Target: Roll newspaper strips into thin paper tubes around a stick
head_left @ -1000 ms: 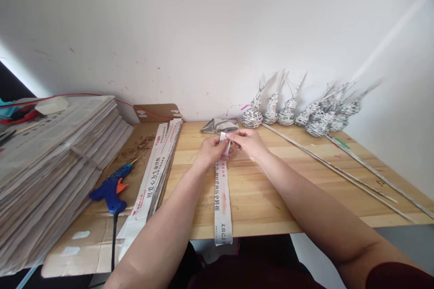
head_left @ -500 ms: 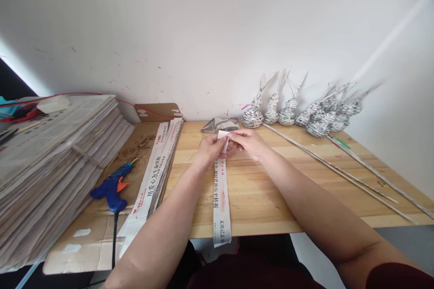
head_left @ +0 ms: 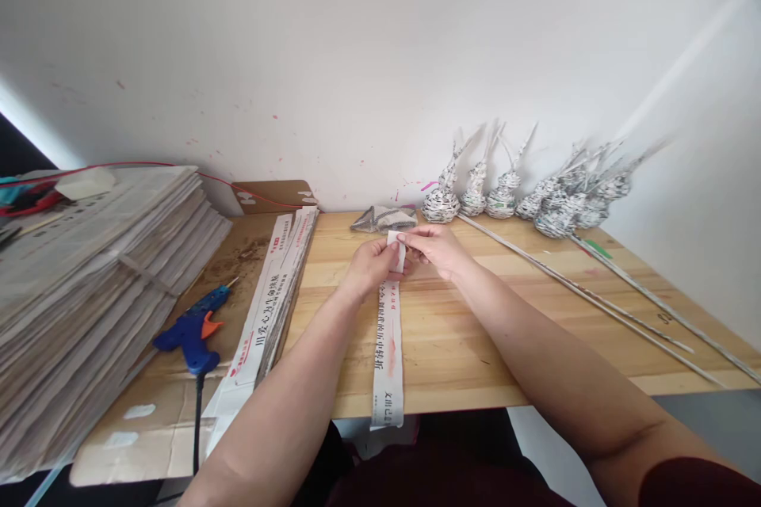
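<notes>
A long strip of printed newspaper hangs down from my hands over the wooden table, its lower end past the front edge. My left hand is closed on its upper part, thumb on top. My right hand pinches the top end between thumb and fingers, right beside the left. The top of the strip is bent over and shows a blank white side. Just beyond my hands lies a folded grey cloth.
Several gourd-shaped woven paper pieces stand along the wall. Long paper rods lie at right. On the left are a blue glue gun with a cord, cut newspaper strips, cardboard and a tall newspaper stack.
My hands stay close together on the strip. Its top end and my left hand have shifted slightly to the right; the view has moved a little.
</notes>
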Demonstrator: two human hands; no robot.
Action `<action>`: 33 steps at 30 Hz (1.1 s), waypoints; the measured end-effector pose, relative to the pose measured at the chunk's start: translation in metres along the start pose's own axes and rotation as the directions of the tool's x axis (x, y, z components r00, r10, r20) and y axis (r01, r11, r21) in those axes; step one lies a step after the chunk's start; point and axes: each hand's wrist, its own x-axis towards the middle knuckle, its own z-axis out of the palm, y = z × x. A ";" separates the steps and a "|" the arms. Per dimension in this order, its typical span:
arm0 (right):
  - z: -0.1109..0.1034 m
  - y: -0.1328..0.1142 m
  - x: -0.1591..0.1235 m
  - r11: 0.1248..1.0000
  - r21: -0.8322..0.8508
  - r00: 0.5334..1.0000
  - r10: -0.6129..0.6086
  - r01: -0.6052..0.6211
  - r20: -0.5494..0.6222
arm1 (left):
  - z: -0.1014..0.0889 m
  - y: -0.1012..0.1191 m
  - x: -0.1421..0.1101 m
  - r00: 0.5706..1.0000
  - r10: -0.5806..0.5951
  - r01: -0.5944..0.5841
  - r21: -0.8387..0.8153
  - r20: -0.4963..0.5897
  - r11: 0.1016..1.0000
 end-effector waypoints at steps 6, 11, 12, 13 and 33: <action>0.001 -0.001 -0.001 0.999 0.027 0.999 0.043 -0.042 -0.026 | 0.001 -0.005 0.002 0.999 0.036 -0.036 0.003 0.037 0.999; 0.002 -0.003 -0.003 0.999 0.007 0.999 0.041 -0.041 -0.023 | 0.003 -0.003 0.000 0.996 0.053 -0.053 -0.002 0.072 0.999; 0.003 -0.004 -0.003 0.999 0.003 0.999 0.039 -0.039 -0.020 | 0.003 -0.003 -0.001 0.995 0.057 -0.058 0.000 0.082 0.998; 0.003 -0.004 -0.003 0.999 0.001 0.999 0.038 -0.038 -0.016 | 0.003 -0.003 -0.001 0.993 0.067 -0.067 0.004 0.099 0.998; -0.001 0.001 -0.002 0.996 -0.064 0.983 -0.054 0.066 0.173 | -0.004 -0.007 0.004 0.999 0.014 -0.015 -0.012 -0.036 1.000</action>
